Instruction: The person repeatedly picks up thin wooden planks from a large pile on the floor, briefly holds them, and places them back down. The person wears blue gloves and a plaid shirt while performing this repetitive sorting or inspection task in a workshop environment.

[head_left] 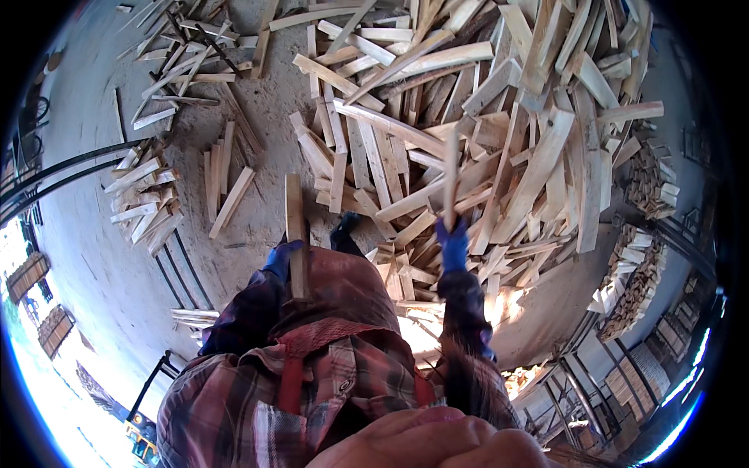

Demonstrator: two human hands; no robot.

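Note:
My left hand (280, 259), in a blue glove, is closed around a thick wooden board (294, 209) that points away from me beside my thigh. My right hand (452, 245), gloved in blue too, grips the near end of a narrow wooden slat (451, 173). That slat stands out over the big pile of split and sawn wood pieces (382, 160) on the floor. Some fingers of both hands are hidden by the gloves' angle and the wood.
A small stack of wood pieces (147, 201) sits at the left by black metal bars (70, 175). Loose boards (232, 203) lie on the concrete floor (86, 257) ahead of my left hand. More scraps (183, 74) are scattered far left. Stacked wood in a rack (632, 273) stands at right.

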